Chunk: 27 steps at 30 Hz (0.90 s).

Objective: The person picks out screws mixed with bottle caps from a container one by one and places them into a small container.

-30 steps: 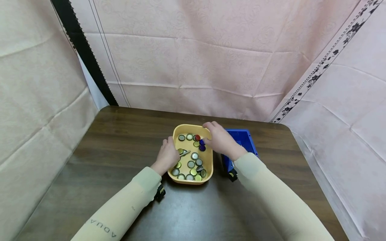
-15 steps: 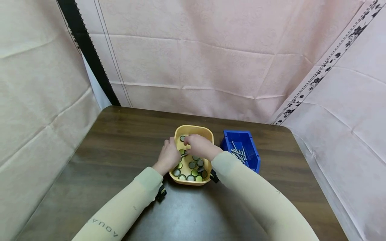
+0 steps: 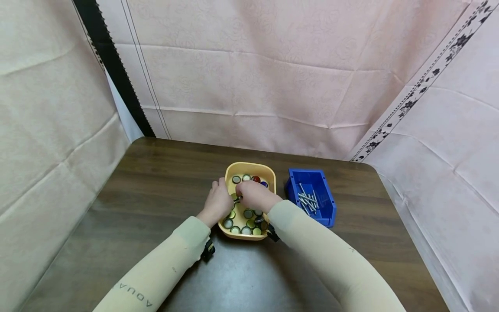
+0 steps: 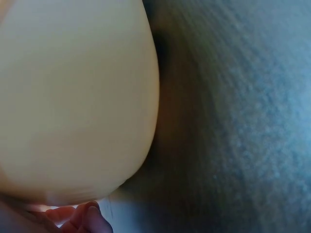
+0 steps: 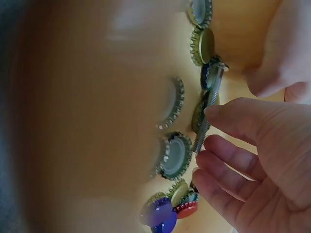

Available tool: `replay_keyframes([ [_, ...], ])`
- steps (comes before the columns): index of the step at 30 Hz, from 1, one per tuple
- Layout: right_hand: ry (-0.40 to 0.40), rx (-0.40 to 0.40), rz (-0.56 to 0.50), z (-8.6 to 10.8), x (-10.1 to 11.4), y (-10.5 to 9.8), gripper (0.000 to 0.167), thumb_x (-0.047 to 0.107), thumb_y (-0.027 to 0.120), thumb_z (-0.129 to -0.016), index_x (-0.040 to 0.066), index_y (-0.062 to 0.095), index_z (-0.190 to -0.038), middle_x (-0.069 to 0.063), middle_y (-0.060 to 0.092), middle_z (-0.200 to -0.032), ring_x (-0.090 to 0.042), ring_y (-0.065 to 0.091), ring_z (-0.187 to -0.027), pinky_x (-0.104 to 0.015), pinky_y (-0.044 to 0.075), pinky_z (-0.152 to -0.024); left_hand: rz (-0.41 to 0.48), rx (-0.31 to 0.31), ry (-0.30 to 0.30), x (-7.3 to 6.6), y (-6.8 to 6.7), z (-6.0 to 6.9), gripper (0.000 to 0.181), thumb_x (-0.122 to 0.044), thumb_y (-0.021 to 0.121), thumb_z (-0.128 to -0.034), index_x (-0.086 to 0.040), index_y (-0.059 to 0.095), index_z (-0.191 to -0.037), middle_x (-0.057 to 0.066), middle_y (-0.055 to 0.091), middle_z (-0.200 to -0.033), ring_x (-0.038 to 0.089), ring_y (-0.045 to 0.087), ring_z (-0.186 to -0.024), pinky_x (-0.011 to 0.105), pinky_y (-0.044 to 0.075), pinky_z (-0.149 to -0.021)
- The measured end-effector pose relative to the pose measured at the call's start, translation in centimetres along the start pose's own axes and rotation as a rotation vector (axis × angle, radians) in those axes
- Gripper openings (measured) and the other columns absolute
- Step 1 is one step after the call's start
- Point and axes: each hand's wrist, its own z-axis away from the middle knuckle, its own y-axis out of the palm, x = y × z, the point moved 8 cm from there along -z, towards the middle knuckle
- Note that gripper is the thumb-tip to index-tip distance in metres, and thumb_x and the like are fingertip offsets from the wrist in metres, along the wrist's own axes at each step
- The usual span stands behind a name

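Observation:
A yellow tray [image 3: 270, 170] holds several bottle caps [image 5: 176, 156], silver, green, blue and red. My left hand [image 3: 216, 202] grips its left rim; in the left wrist view fingertips [image 4: 92, 217] show below the tray's outer wall. The right hand [image 3: 255, 195] is inside the tray, close to the left hand. In the right wrist view a silver screw [image 5: 213, 95] slants across the caps, between the thumb and fingertips of my right hand [image 5: 257, 150], which appear to pinch it. The head view hides most of that screw.
A blue bin [image 3: 330, 207] stands right of the tray, with several silver screws [image 3: 308, 200] in it. Both sit on a dark wooden table [image 3: 171, 173]. Pale cloth [image 3: 249, 78] hangs behind and at both sides.
My right hand has moved left and slightly down, from the tray's right side to the screw near the left rim. The left hand keeps its place. The blue bin is now uncovered.

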Motion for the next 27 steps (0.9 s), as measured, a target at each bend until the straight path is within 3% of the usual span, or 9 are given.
replay_keyframes([
  [6,0.014,0.013,0.01,0.0,-0.17,0.48,0.008,0.003,0.066,-0.087,0.009,0.07,-0.09,0.004,0.06,-0.077,-0.014,0.052,-0.068,-0.028,0.044,-0.063,0.004,0.001,-0.003,-0.07,-0.09,0.08,0.063,-0.004,0.055,-0.0849,-0.001,0.03,-0.142,0.02,0.042,-0.116,0.032,0.049,-0.097,0.044,0.046,-0.082],
  [15,0.007,-0.009,0.082,-0.06,-0.22,0.76,0.015,-0.001,0.064,-0.084,0.011,0.069,-0.092,0.004,0.063,-0.083,-0.013,0.054,-0.073,-0.027,0.046,-0.068,0.009,0.002,-0.006,-0.14,-0.18,0.12,0.063,-0.003,0.055,-0.0843,-0.002,0.03,-0.142,0.02,0.042,-0.115,0.032,0.049,-0.097,0.044,0.045,-0.082],
  [27,-0.008,-0.013,0.15,0.04,-0.12,0.95,0.01,0.003,0.064,-0.088,0.01,0.067,-0.094,0.002,0.062,-0.082,-0.013,0.054,-0.072,-0.026,0.045,-0.067,0.004,0.005,-0.003,-0.15,-0.11,0.22,0.061,-0.005,0.056,-0.0855,-0.002,0.031,-0.141,0.02,0.042,-0.116,0.032,0.049,-0.098,0.044,0.045,-0.082],
])
